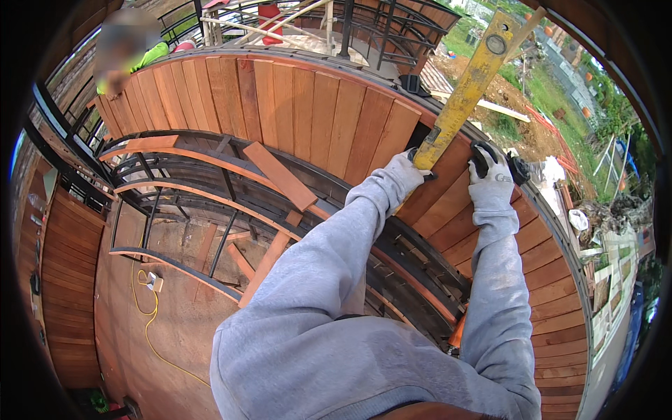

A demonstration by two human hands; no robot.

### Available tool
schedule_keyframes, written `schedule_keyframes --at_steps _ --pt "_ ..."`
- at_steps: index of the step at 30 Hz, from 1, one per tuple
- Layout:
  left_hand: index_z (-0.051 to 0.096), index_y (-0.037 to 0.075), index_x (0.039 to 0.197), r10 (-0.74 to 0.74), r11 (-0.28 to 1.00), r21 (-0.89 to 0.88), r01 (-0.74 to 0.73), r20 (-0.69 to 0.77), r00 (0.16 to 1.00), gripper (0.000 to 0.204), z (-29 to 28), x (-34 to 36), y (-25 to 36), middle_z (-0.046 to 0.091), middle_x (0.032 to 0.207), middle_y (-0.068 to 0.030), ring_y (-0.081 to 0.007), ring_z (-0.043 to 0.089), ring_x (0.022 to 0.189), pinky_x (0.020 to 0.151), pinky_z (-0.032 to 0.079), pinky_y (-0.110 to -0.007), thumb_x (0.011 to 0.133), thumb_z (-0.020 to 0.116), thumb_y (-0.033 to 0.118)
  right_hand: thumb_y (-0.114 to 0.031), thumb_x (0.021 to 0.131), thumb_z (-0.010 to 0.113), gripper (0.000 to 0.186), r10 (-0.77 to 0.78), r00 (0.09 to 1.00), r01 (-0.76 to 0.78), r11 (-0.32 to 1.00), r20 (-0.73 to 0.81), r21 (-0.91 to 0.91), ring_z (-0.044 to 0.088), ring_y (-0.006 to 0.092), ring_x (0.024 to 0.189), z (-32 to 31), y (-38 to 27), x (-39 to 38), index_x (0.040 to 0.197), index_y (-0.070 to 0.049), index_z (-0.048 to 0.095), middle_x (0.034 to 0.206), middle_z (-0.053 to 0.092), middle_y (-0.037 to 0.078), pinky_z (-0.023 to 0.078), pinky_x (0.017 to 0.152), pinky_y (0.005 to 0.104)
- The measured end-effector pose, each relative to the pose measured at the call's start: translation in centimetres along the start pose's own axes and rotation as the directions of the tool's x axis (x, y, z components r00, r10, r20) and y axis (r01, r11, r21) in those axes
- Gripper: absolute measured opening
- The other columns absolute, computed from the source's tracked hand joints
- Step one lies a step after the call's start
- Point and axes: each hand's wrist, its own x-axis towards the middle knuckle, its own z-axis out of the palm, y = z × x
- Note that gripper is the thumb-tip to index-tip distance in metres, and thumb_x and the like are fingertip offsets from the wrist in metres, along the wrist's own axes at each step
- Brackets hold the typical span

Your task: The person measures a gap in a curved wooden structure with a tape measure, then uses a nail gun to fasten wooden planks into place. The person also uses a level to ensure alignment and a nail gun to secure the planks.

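My left hand (409,173), in a white glove with dark fingertips, is closed round the lower end of a worn yellow spirit level (458,94). The level slants up and away to the right, across the top edge of a curved wall of reddish wood planks (315,122). Beside the left hand, a dark gap shows between two planks. My right hand (492,171), gloved alike, is at the wall's top edge to the right of the level. Its fingers are curved and apart, with nothing seen between them. A black fitting (518,169) is just beside it.
Curved black metal frames (224,183) with wood strips run inside the wall, and a loose board (280,175) lies across them. A yellow cord (148,329) trails over the floor below. Another person (126,52) is at the wall's far left. Outside are earth, grass and rubble.
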Motion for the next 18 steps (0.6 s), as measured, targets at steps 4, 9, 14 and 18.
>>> schedule_keyframes --at_steps 4,9,14,18 --pt "0.058 0.001 0.119 0.008 0.990 0.140 -0.001 -0.050 0.999 0.052 0.3 -0.7 0.6 0.069 0.114 -0.0154 -0.0270 0.065 0.111 0.096 0.050 -0.033 0.078 0.084 0.021 -0.018 0.080 0.074 0.046 0.017 0.999 -0.018 1.000 0.034 0.025 0.057 0.0312 0.120 0.0 0.3 -0.2 0.125 -0.018 0.061 0.128 0.060 0.009 0.046 0.105 0.0404" --pt "0.057 0.001 0.118 0.007 0.997 -0.070 -0.022 -0.207 0.978 0.044 0.4 -2.2 1.3 0.071 0.107 -0.0111 -0.0196 0.068 0.101 0.090 0.052 -0.031 0.078 0.077 -0.003 -0.025 0.084 0.070 0.047 0.024 0.998 -0.021 0.999 0.062 -0.043 0.056 0.0306 0.121 0.3 0.4 -0.2 0.130 -0.019 0.058 0.130 0.059 0.009 0.045 0.104 0.0410" --pt "0.055 0.001 0.119 0.021 0.984 -0.166 -0.064 -0.250 0.968 0.048 -2.1 -6.1 5.4 0.069 0.104 -0.0089 -0.0163 0.067 0.094 0.082 0.054 -0.029 0.078 0.079 -0.004 -0.028 0.085 0.069 0.048 0.066 0.996 -0.065 0.998 0.065 -0.025 0.056 0.0308 0.122 -0.3 0.4 -0.5 0.131 -0.017 0.057 0.130 0.059 0.010 0.045 0.105 0.0417" --pt "0.055 0.002 0.116 -0.016 0.876 -0.470 -0.111 -0.256 0.966 0.043 -4.1 -9.6 2.6 0.066 0.096 -0.0072 -0.0162 0.066 0.081 0.072 0.056 -0.029 0.080 0.077 -0.007 -0.027 0.085 0.070 0.048 0.086 0.993 -0.084 0.996 0.084 -0.022 0.056 0.0304 0.122 -1.0 -0.3 -0.3 0.130 -0.017 0.058 0.130 0.059 0.009 0.045 0.105 0.0413"
